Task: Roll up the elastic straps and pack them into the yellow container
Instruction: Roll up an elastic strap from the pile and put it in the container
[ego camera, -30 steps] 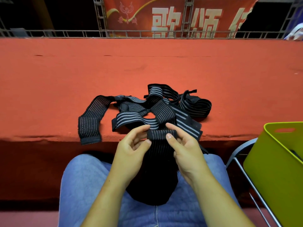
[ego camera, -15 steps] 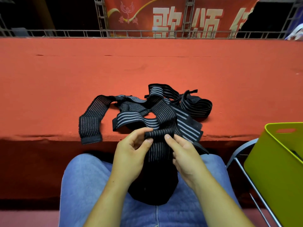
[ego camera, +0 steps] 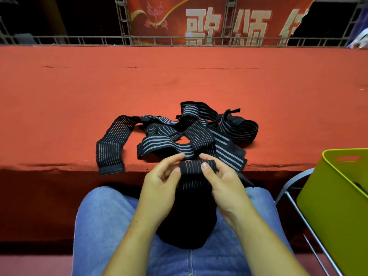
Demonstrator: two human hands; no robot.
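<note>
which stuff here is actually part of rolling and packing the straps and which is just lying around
Part of the job: strap being rolled, pinched by left hand and right hand; pile of loose straps on the red table; yellow container at right.
Just around: red banner; metal railing; metal chair frame.

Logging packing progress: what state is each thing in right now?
Held strap: top end partly rolled, rest hanging onto the lap.
Left hand: pinching the rolled end.
Right hand: pinching the rolled end.
Strap pile: unrolled, tangled on the red table.
Yellow container: open, something dark inside.
</note>
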